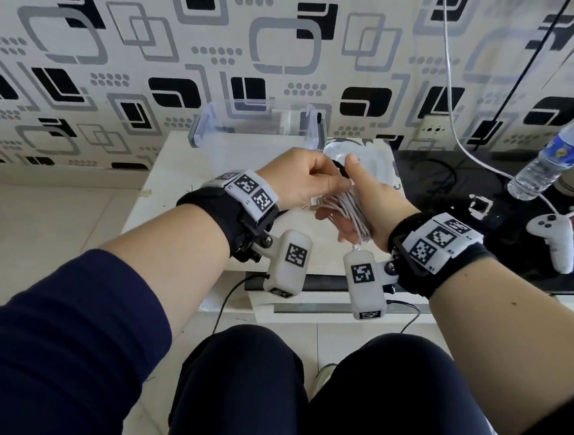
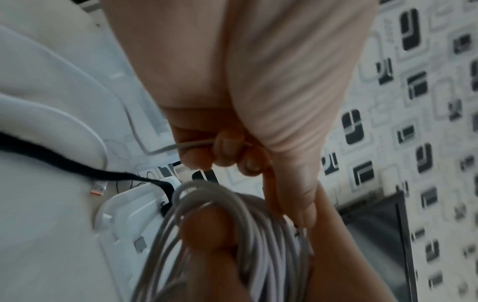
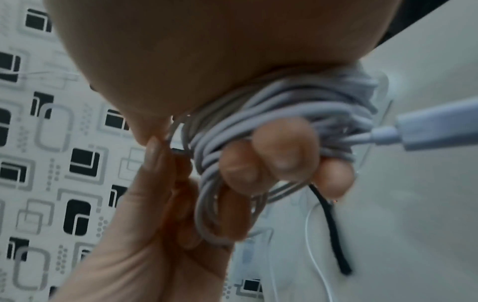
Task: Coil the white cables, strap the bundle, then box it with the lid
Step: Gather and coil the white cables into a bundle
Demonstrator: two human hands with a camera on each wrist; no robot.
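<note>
White table [image 1: 160, 193] against the patterned wall carries everything; at its back a clear plastic box [image 1: 254, 130], open at the top, apparently nothing in it; just in front and to the right lies what I take for its white lid [image 1: 377, 165], flat on the table; both untouched as far as the task goes; off to the right on the dark surface a game controller [image 1: 552, 241] and a water bottle [image 1: 555, 158], irrelevant. Coil of white cables [image 1: 350, 212] is held up above the table between the two hands, not resting on anything; right hand [image 1: 364, 211] has its fingers curled through and around the loops, gripping the bundle, one white plug [image 3: 434, 130] sticking out past the fingers; left hand [image 1: 299, 178] is closed at the top of the coil, fingertips pinching a cable end there, wrist view shows a thin white strand nipped between them. Black strap [image 2: 85, 169] trails over the table with its end coming up against the coil by the lid; whether it's already partly round the bundle I can't tell, too blurred. Judgement: coiling is basically done, we're at the handover to strapping; boxing not started. Next move needs the right hand to keep the loops clamped so they don't spring; left has to tuck the loose end, take the strap, wrap it snug round the middle and fasten; only then the box, lid last.
</note>
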